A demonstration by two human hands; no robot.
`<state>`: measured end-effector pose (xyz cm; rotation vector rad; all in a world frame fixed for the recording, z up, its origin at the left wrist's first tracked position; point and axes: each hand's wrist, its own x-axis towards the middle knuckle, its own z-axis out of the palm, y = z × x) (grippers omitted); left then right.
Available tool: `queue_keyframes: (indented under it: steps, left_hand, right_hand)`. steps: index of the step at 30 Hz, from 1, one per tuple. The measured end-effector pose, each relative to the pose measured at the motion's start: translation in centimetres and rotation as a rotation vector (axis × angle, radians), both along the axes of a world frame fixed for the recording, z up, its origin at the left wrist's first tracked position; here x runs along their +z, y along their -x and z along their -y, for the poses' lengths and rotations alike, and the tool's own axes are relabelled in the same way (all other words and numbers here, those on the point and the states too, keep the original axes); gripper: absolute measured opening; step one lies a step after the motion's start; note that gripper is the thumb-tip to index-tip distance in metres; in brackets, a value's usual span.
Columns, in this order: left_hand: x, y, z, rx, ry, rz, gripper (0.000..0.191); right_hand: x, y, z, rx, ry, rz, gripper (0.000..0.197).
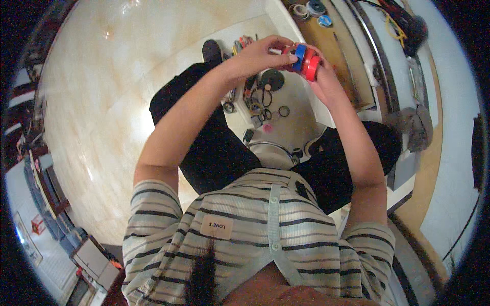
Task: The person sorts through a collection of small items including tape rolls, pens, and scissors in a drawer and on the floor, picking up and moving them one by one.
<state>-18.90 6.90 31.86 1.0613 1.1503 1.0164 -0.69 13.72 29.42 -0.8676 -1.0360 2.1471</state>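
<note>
Both hands meet above the space between the knees. My left hand pinches a blue roll, probably tape, with the thumb on its near side. Next to it, my right hand holds red rolls that look like tape, its fingers curled behind them. The blue and red rolls stand side by side on edge, touching or nearly so. Another red piece and a small white end show between the hands, partly hidden by the fingers. Below lies a white-walled drawer or box with several dark rings, a black disc and a pink ring.
A wooden-bottomed drawer at the upper right holds several tape-like rolls, one blue. Tools with coloured handles lie beyond my left forearm. Black-trousered knees flank the work area. Glossy tiled floor spreads to the left.
</note>
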Motion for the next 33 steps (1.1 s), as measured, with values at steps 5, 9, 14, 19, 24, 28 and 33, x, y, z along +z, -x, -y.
queue_keyframes:
  steps: [5,9,14,19,24,28,33]
  left_hand:
    - [-0.5,-5.4,1.0,0.125,0.218,0.385,0.046]
    - [-0.6,-6.2,1.6,0.104,0.264,0.4,0.039]
    - [0.9,-7.1,-0.7,0.12,0.249,0.371,0.04]
    - [1.8,-10.5,-2.7,0.065,0.063,-0.196,0.063]
    - [0.1,-10.4,-6.1,0.041,0.113,-0.063,0.069]
    - [0.8,-8.5,-8.1,0.035,0.231,0.197,0.056]
    - [2.3,-8.7,-10.8,-0.131,0.252,-0.019,0.045]
  right_hand:
    - [1.2,-4.3,0.2,0.138,-0.284,0.305,0.027]
    - [1.6,-4.6,0.9,0.156,-0.288,0.38,0.03]
    - [0.2,-4.2,-0.1,0.029,-0.41,0.372,0.034]
    - [0.1,-5.0,-1.1,-0.19,-0.842,0.603,0.035]
    - [-0.2,-5.7,-3.2,-0.192,-0.494,0.471,0.041]
    - [2.1,-5.5,-2.7,-0.213,-0.506,0.441,0.055]
    - [1.7,-5.3,-3.9,-0.227,-0.524,0.489,0.061]
